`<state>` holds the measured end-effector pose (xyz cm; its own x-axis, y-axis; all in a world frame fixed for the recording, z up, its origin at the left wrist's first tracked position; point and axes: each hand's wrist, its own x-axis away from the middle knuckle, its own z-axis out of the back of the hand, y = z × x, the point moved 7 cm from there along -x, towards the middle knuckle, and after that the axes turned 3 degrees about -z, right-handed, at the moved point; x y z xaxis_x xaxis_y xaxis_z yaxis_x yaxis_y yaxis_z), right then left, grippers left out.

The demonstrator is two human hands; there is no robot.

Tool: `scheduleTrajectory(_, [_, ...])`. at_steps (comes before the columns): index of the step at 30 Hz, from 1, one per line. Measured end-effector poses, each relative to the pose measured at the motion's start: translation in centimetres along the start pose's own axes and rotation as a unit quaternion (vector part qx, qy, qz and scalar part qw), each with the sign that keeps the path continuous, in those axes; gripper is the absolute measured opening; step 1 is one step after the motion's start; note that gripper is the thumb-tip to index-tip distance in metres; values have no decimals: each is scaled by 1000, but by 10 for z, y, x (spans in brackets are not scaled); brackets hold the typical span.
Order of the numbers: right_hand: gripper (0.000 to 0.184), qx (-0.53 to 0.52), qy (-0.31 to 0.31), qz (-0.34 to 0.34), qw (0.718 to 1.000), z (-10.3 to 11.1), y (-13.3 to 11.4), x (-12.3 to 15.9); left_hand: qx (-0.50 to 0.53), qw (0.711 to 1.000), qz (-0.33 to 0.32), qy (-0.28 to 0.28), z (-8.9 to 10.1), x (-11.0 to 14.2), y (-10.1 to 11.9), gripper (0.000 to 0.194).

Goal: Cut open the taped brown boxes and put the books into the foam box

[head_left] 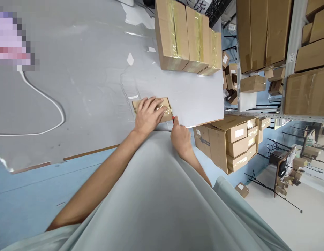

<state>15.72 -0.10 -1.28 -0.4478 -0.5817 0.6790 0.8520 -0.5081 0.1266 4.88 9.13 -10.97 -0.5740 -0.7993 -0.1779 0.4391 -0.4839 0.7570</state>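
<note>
A small flat cardboard box (pixel 165 103) with shiny clear tape lies near the front edge of the grey table. My left hand (pixel 148 113) rests on top of it, palm down, with the fingers stretched out and somewhat apart. Just right of the box, my right hand (pixel 180 137) is closed around a box cutter (pixel 173 119), of which only a small red and dark part shows. Its tip is at the right edge of the box; the rest is hidden in my fist.
Three taped cartons (pixel 180 38) stand at the back of the table (pixel 93 69). A white cable (pixel 53 101) curves across the left side. Beside the table's right end, a large open carton (pixel 214 143) holds several smaller boxes. Shelving (pixel 295 45) with boxes rises at right.
</note>
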Motion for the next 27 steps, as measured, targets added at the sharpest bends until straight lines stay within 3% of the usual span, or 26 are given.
scheduleTrajectory(5, [64,-31,-24,-8,999,5,13,22,-14,1000,-1,6,-1,5,1,28])
scheduleTrajectory(8, [61,-71,18,15,997,19,28,24,-8,1000,6,14,8,14,-5,30])
scheduleTrajectory(11, [52,-157,118,22,980,23,51,-9,-4,1000,21,22,24,31,-23,33])
scheduleTrajectory(13, [39,-226,129,29,965,7,58,-52,-9,999,34,27,37,48,-39,38])
scheduleTrajectory(16, [26,-356,33,23,934,-39,46,-118,-28,998,47,33,57,76,-59,53])
scheduleTrajectory(19, [19,-477,-40,19,878,-72,17,-148,-51,996,57,48,76,102,-63,67])
scheduleTrajectory(22, [23,-532,-54,42,844,-79,-8,-142,-63,989,99,92,90,123,-57,76])
scheduleTrajectory(27, [24,-476,19,72,876,-60,-13,-118,2,963,207,170,95,145,-62,68])
